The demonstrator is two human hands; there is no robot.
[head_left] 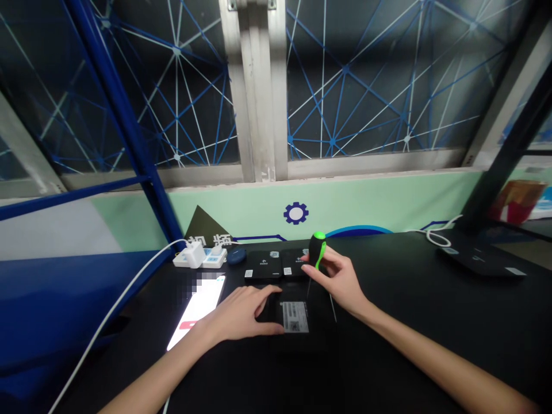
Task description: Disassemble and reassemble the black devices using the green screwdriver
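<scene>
My right hand [338, 280] grips a screwdriver [318, 252] with a black and bright green handle. The tool stands nearly upright, its thin shaft pointing down to the far right part of a black device [276, 307] with a white printed label [295, 317]. Whether the tip sits in a screw I cannot make out. My left hand [248, 313] rests on the device's left side, thumb and fingers spread apart. Dark surfaces blend together, so the device's outline is hard to see. Just behind it lie two flat black boxes [263, 265] with small stickers.
On the left lie a lit phone [198, 310] and a white power strip [210, 257] with a plugged-in charger and cable. A small dark blue case [236, 256] sits beside the strip. At the right are a flat black device [480, 261] and a white cable [437, 237].
</scene>
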